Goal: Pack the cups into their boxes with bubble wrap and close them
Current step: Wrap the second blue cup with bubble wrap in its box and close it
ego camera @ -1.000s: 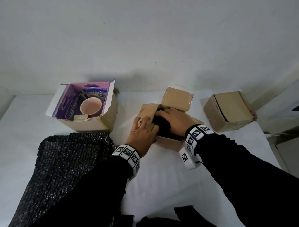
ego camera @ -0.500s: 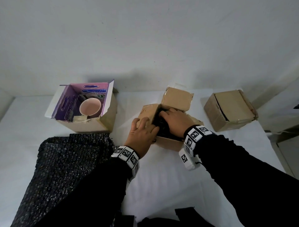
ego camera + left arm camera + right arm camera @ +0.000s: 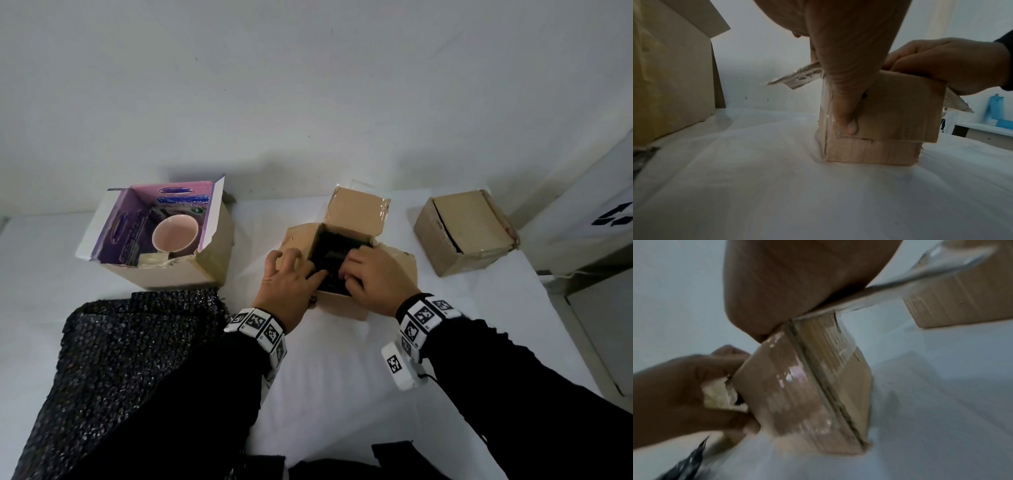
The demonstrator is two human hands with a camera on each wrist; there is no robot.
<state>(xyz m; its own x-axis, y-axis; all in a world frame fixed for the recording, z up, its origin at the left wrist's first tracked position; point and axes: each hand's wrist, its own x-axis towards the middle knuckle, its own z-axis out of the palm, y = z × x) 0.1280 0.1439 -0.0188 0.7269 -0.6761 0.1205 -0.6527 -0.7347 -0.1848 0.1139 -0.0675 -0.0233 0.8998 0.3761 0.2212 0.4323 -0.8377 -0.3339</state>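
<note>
A small brown box (image 3: 342, 305) stands open mid-table with dark bubble wrap (image 3: 334, 251) stuffed inside; no cup shows in it. My left hand (image 3: 287, 278) grips its left near corner, thumb (image 3: 846, 113) pressed down the folded front flap. My right hand (image 3: 370, 278) has its fingers curled over the near rim onto the wrap. A pink cup (image 3: 175, 234) sits unwrapped in the open purple-lined box (image 3: 219, 253) at the left. A loose black bubble wrap sheet (image 3: 130, 359) lies near left.
A third brown box (image 3: 466, 233) stands shut at the right, close to the table's right edge. The wall runs just behind all the boxes. White tabletop (image 3: 329, 394) lies in front of the middle box. A white cabinet (image 3: 599, 212) flanks the right side.
My right hand has drawn back from deep in the middle box to its near rim, uncovering the wrap inside. My left hand has stayed on the box's left corner.
</note>
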